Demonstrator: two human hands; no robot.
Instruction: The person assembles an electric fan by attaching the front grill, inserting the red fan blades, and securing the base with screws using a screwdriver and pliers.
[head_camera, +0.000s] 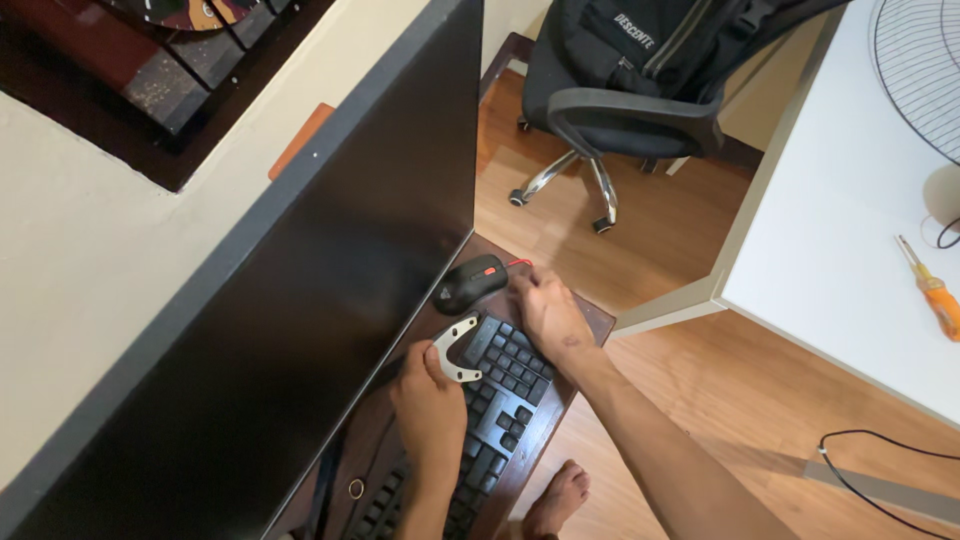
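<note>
1. Head view: we see a large dark monitor (300, 290) filling the left.
2. We see a black keyboard (500, 400) on a dark wooden desk (590, 320).
3. Our left hand (430, 410) pinches a pale grey, curved metal bracket (452, 345), held over the keyboard's far-left edge.
4. Our right hand (550, 315) rests open, empty, beside a black mouse (470, 283).

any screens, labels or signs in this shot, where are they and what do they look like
Monitor: large flat screen on the dark desk, left of both hands, black and switched off, thin dark frame.
Backpack label: small white lettering on the black backpack sitting on the office chair, top centre.
Mouse mark: small pale logo on the black mouse beside the screen.
No packages or signs show.
</note>
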